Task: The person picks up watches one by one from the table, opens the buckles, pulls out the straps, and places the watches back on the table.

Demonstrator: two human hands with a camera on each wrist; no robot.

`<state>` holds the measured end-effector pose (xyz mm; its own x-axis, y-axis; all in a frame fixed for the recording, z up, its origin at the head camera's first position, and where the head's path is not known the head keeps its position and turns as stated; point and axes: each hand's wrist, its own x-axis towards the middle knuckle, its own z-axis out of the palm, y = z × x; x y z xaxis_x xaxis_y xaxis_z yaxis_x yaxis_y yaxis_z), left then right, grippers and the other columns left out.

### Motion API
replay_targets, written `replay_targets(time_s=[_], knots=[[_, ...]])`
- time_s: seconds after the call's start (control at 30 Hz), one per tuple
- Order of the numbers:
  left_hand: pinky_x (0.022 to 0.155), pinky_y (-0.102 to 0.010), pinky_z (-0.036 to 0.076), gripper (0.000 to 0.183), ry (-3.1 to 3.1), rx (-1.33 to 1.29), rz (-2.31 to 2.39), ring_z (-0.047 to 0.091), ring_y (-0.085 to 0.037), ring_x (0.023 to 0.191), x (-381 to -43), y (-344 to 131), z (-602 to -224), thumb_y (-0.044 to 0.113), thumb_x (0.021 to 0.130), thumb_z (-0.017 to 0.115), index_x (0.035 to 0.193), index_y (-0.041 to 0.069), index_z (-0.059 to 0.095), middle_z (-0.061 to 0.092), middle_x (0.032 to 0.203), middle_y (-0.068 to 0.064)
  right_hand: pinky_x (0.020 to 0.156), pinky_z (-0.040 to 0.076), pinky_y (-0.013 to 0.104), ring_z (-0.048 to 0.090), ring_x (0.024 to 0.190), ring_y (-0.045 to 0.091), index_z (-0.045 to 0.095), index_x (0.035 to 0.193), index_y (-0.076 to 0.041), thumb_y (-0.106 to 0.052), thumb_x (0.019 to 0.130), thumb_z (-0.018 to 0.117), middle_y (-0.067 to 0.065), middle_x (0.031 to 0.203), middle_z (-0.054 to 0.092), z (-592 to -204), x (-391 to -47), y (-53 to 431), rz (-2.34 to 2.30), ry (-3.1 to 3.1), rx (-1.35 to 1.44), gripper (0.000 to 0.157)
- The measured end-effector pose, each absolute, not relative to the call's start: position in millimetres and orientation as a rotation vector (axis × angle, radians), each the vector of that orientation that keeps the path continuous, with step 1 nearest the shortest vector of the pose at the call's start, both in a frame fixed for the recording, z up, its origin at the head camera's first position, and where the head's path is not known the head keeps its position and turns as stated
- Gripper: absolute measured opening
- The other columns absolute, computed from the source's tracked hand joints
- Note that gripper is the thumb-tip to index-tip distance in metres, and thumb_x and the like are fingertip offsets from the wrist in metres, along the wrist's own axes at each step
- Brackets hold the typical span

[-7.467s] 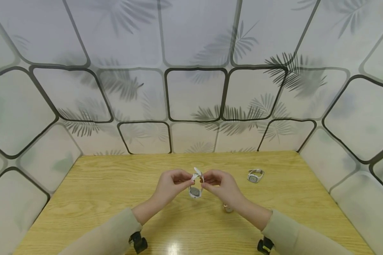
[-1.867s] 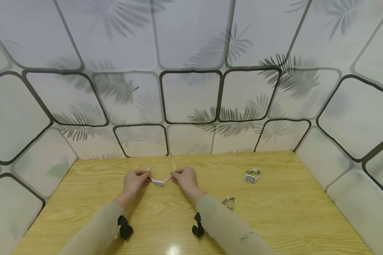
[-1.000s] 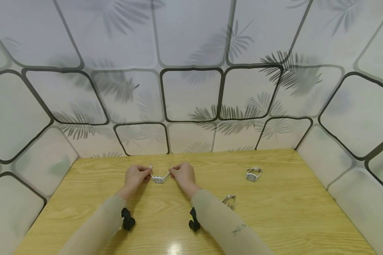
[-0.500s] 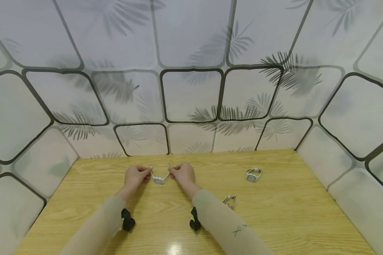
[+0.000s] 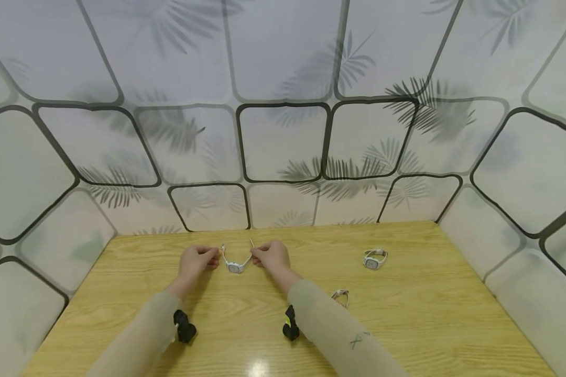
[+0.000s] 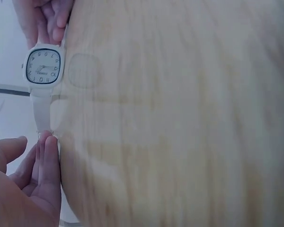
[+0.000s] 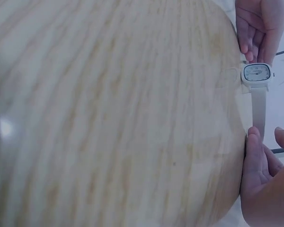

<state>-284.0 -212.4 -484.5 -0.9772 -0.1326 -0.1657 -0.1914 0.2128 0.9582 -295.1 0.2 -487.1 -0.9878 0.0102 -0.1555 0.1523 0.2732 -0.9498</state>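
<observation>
A white wristwatch (image 5: 234, 267) with a squarish face rests on the wooden table, its two strap ends standing up in a U shape. My left hand (image 5: 196, 263) is just left of one strap end, with a small gap between them in the head view. Its thumb stands away from the fingers in the left wrist view, where the watch (image 6: 43, 66) shows its numbered dial. At the other strap end is my right hand (image 5: 272, 259), fingertips right at the strap. In the right wrist view its thumb is spread from its straight fingers (image 7: 253, 153), beside the watch strap (image 7: 259, 106).
Another white wristwatch (image 5: 372, 259) lies closed in a loop on the right of the table (image 5: 429, 303). A third watch (image 5: 342, 297), partly hidden by my right sleeve, lies nearer. A patterned fabric wall (image 5: 287, 141) encloses the table's back and sides.
Earlier both hands held the white watch up near the middle; it was then moved left and set on the table. My left hand has just let go of the strap and drawn left.
</observation>
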Motion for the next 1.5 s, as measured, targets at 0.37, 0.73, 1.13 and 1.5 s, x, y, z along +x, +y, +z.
replay_targets(time_s=[0.37, 0.73, 1.13, 1.5], knots=[[0.066, -0.023, 0.065, 0.037, 2.312, -0.315, 2.015, 0.071, -0.005, 0.066, -286, -215, -476, 0.006, 0.107, 0.062, 0.129, -0.024, 0.060, 0.076, 0.077, -0.001, 0.063, 0.064, 0.020, 0.067, 0.060, 0.005, 0.077, 0.107, 0.012, -0.006, 0.099, 0.075, 0.025, 0.095, 0.080, -481, -294, 6, -1.921, 2.278, 0.176, 0.020], [0.071, -0.024, 0.066, 0.039, 2.356, -0.289, 1.986, 0.072, -0.004, 0.069, -282, -208, -467, 0.010, 0.107, 0.064, 0.130, -0.021, 0.063, 0.078, 0.084, -0.004, 0.068, 0.065, 0.023, 0.070, 0.067, 0.009, 0.075, 0.112, 0.012, -0.004, 0.099, 0.074, 0.025, 0.100, 0.080, -475, -296, 14, -1.944, 2.196, 0.208, 0.021], [0.069, -0.021, 0.064, 0.038, 2.366, -0.189, 1.953, 0.072, -0.004, 0.068, -280, -193, -461, 0.012, 0.107, 0.064, 0.128, -0.019, 0.065, 0.079, 0.092, -0.009, 0.086, 0.067, 0.034, 0.078, 0.084, 0.020, 0.072, 0.120, 0.013, -0.003, 0.102, 0.069, 0.028, 0.111, 0.078, -464, -298, 30, -1.888, 2.165, 0.108, 0.024], [0.070, -0.020, 0.064, 0.033, 2.296, -0.117, 1.996, 0.072, -0.004, 0.071, -271, -177, -455, 0.009, 0.107, 0.064, 0.125, -0.018, 0.067, 0.079, 0.092, -0.011, 0.094, 0.065, 0.043, 0.080, 0.089, 0.022, 0.073, 0.121, 0.009, -0.007, 0.102, 0.070, 0.026, 0.112, 0.078, -451, -289, 54, -1.853, 2.171, 0.037, 0.025]])
